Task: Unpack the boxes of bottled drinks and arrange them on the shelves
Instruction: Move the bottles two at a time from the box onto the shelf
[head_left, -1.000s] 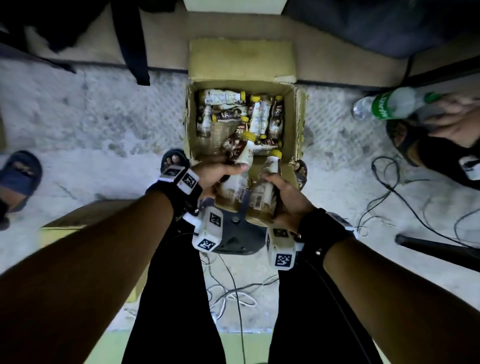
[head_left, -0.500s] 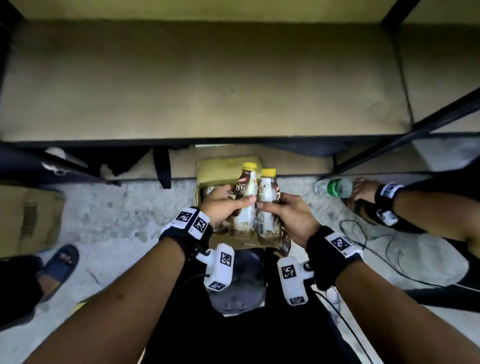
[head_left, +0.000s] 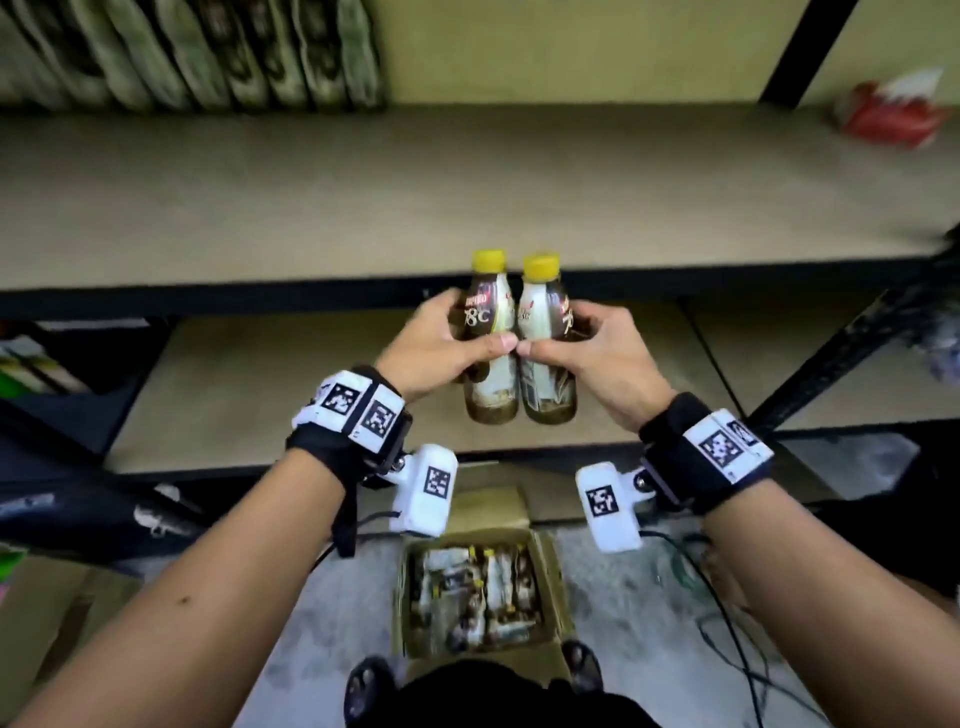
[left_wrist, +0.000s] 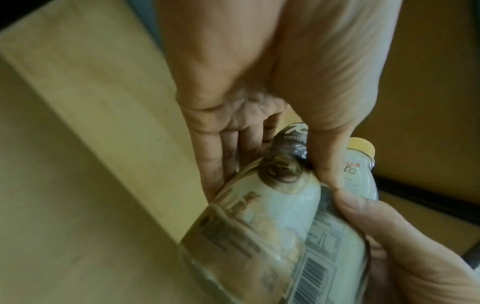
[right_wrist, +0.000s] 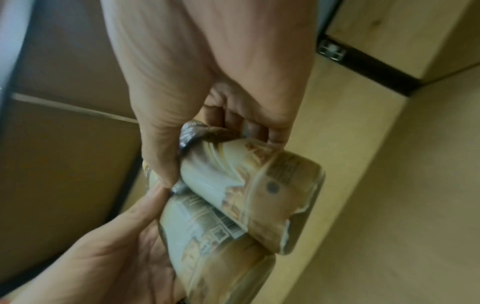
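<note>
Two brown-and-cream coffee bottles with yellow caps stand upright side by side in the air, touching. My left hand (head_left: 441, 345) grips the left bottle (head_left: 488, 317), and my right hand (head_left: 597, 353) grips the right bottle (head_left: 545, 322). My thumbs meet in front of them. The caps reach the front edge of the upper shelf (head_left: 467, 197); the bottoms hang over the lower shelf (head_left: 249, 395). Below, on the floor, the open cardboard box (head_left: 402, 597) holds several more bottles. The left wrist view shows the left bottle (left_wrist: 259, 226), and the right wrist view the right bottle (right_wrist: 246, 181).
Green patterned packets (head_left: 208, 52) line the back left of the upper shelf, and a red-and-white pack (head_left: 888, 109) lies at its far right. A black diagonal frame bar (head_left: 831, 358) crosses on the right. Cables (head_left: 727, 623) trail on the floor. Another carton (head_left: 47, 623) sits low left.
Both hands have lifted the two bottles out of the box and up to shelf height. My view has swung from the floor to the shelves.
</note>
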